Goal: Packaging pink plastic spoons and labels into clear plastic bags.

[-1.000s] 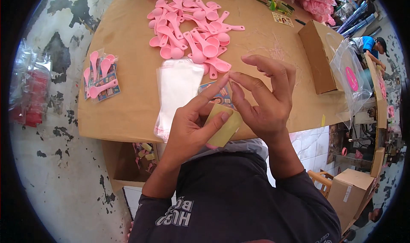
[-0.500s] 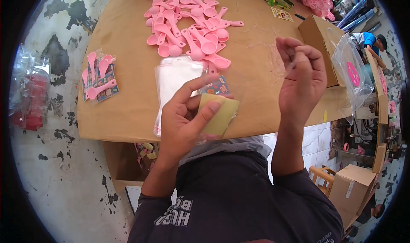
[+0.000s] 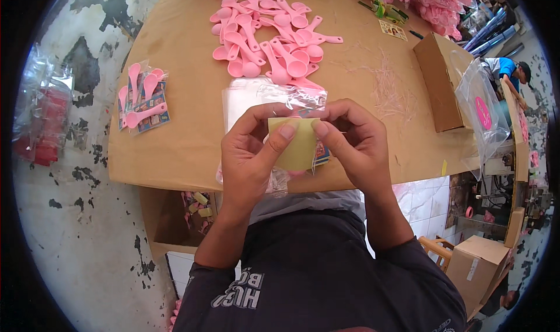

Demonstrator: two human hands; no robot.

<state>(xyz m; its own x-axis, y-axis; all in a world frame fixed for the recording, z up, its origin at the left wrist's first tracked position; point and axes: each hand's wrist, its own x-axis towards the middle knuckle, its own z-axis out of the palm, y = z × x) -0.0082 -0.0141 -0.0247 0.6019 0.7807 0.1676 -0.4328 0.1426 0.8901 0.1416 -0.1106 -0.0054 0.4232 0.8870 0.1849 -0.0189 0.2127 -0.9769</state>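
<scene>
A pale yellow-green square card (image 3: 296, 148) is gripped between my left hand (image 3: 251, 148) and my right hand (image 3: 360, 145), over the table's near edge. Both thumbs press on its upper part, with the fingers curled behind. Shiny clear plastic (image 3: 309, 98) stands up behind the card, and a strip of colourful print (image 3: 321, 152) peeks out at its right side. Just beyond my left hand lies a stack of clear plastic bags (image 3: 238, 98), partly covered by it. A heap of pink measuring spoons (image 3: 262, 34) spreads past the stack.
Bagged pink spoons with printed cards (image 3: 143, 101) lie at the left. To the right stand an open cardboard box (image 3: 440, 81) and a clear bag with a pink label (image 3: 483, 113). Pink bundles (image 3: 443, 2) sit far right. Another person (image 3: 507, 69) works beyond.
My right hand has come down and left from the air to grip the card beside my left hand. The card is now held upright with both hands, and clear plastic shows above it.
</scene>
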